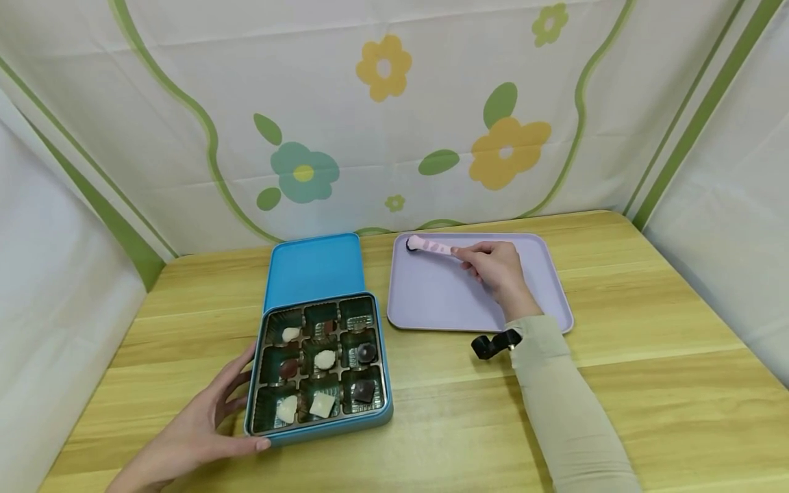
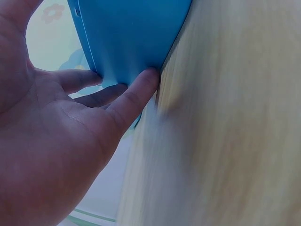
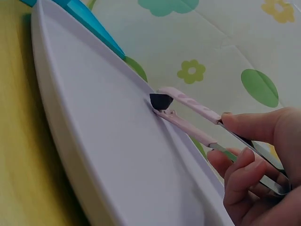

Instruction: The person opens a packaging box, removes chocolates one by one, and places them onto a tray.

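Note:
My right hand pinches pink-tipped metal tongs between thumb and fingers. In the right wrist view the tong tips clasp a dark chocolate at the far left part of the lilac tray; whether it touches the tray I cannot tell. On the left stands a blue tin holding a divided insert. Several white and dark chocolates, among them a white square and a dark square, lie in its compartments. My left hand rests its extended fingers and thumb against the tin's left side and front corner.
A blue lid lies behind the tin, partly beneath or against its back edge. The wood-grain table carries everything. A white flowered cloth hangs behind, and white cloth walls stand at both sides. A black strap clip sits at my right wrist.

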Demonstrator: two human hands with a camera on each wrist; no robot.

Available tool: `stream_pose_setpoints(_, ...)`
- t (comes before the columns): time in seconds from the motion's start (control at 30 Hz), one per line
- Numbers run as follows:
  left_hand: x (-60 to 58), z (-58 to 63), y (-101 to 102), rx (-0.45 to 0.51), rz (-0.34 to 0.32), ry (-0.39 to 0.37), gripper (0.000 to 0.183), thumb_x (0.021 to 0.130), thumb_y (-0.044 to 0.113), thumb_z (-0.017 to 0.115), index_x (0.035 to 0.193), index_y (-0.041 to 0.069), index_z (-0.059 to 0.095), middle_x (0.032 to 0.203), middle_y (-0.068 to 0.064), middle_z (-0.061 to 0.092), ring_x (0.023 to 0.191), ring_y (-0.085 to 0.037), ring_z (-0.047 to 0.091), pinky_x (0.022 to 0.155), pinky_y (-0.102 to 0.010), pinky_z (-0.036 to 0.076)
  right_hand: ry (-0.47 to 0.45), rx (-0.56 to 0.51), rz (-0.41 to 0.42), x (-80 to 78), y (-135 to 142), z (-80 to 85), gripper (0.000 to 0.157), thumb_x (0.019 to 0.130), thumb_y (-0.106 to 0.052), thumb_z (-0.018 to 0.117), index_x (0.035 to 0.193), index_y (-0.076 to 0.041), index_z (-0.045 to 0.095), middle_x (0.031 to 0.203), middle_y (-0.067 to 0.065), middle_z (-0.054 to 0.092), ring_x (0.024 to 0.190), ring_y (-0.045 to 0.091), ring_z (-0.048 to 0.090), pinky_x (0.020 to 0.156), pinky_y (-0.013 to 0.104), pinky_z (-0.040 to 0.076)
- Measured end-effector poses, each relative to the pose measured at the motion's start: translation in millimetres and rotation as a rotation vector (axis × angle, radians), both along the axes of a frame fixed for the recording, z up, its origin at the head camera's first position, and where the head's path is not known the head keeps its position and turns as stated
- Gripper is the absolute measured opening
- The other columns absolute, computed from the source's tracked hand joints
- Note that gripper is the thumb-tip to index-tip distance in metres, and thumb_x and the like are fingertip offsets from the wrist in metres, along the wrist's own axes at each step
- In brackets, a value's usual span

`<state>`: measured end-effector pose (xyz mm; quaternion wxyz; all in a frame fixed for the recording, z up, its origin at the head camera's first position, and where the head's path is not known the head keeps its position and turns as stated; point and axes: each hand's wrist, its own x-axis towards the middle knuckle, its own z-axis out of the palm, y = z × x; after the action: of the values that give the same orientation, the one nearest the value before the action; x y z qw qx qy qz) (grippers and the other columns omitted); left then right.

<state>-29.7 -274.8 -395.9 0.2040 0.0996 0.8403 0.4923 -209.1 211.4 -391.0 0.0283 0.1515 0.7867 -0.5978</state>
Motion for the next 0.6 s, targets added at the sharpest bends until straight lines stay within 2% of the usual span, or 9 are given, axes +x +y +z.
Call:
stream_pose_setpoints(0.17,0.6,0.8,-0.4,-0.004,0.000,-0.002,0.121,0.089,0.018,0.089,0.173,0.043,0.005,0.177,-0.025,0.020,0.152,-0.055,0.036,0.101,-0.011,0.047,0.004,0.044,0.000,0.5,-0.7,-0.1,0.040,0.091,-0.040,0.086,0.108,-0.004,0.082,0.076,-0.002,0.074,0.059,0.009,0.058,0.054,0.023,0.047)
stream_pose_setpoints(0.33,1.1,2.5,-0.7,0.006,-0.002,-0.013,0.120,0.090,0.017,0.088,0.173,0.043,0.004,0.177,-0.027,0.017,0.152,-0.059,0.036,0.100,-0.011,0.047,0.014,0.112,-0.007,1.6,-1.5,1.1,0.041,0.091,-0.045,0.085,0.108,-0.008,0.083,0.078,-0.001,0.077,0.065,0.010,0.067,0.058,0.024,0.054)
stream_pose_setpoints(0.6,2.4,4.4,0.8,0.021,-0.013,-0.003,0.121,0.089,0.016,0.088,0.173,0.043,0.004,0.177,-0.028,0.015,0.150,-0.063,0.036,0.101,-0.009,0.044,0.060,0.125,-0.018,0.7,-5.7,2.7,0.035,0.094,-0.040,0.084,0.113,-0.010,0.082,0.092,0.009,0.083,0.072,0.012,0.078,0.065,0.028,0.062)
